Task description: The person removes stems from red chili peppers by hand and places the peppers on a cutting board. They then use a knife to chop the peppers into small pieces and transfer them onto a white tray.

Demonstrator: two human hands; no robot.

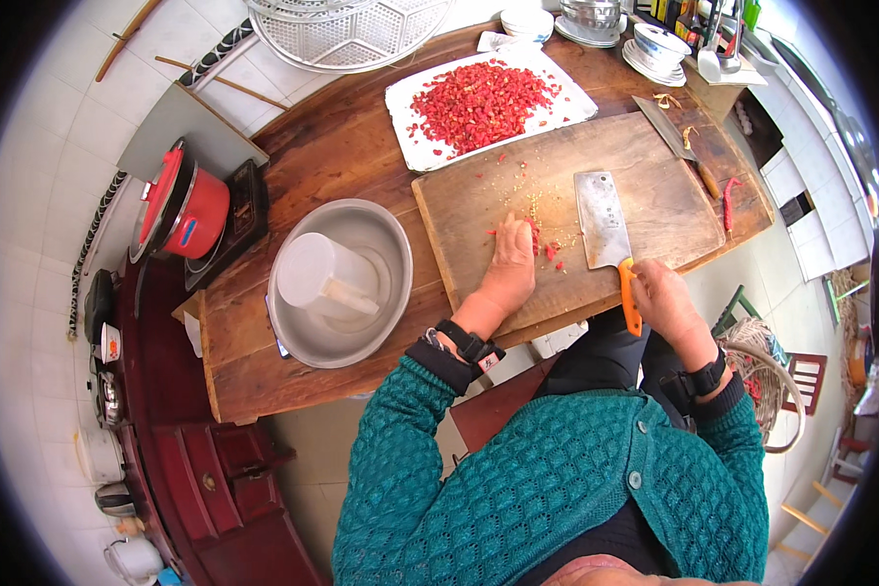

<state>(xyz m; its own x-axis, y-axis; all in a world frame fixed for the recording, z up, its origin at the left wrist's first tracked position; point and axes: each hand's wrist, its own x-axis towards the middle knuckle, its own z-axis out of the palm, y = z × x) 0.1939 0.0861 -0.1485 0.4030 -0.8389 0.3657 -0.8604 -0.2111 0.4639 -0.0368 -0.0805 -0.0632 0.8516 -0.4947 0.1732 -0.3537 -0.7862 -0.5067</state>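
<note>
Beside chopped red chili pieces (551,251) on the wooden cutting board (652,176), my left hand (511,256) rests with its fingers against the chili; whether it grips any is hidden. A cleaver (602,220) lies flat on the board with its orange handle over the near edge. My right hand (659,297) is at that handle, fingers curled beside it; a firm hold is not clear. Yellow seeds are scattered on the board. Behind it, a white tray (419,152) bears a heap of chopped red chilies (483,102).
A metal basin (403,271) with a white plastic container (322,271) stands left of the board. A second cleaver (666,128) lies at the board's right edge, near a whole red chili (729,205). A red pot (198,212), stacked bowls (659,44) and a wicker basket (765,388) surround the table.
</note>
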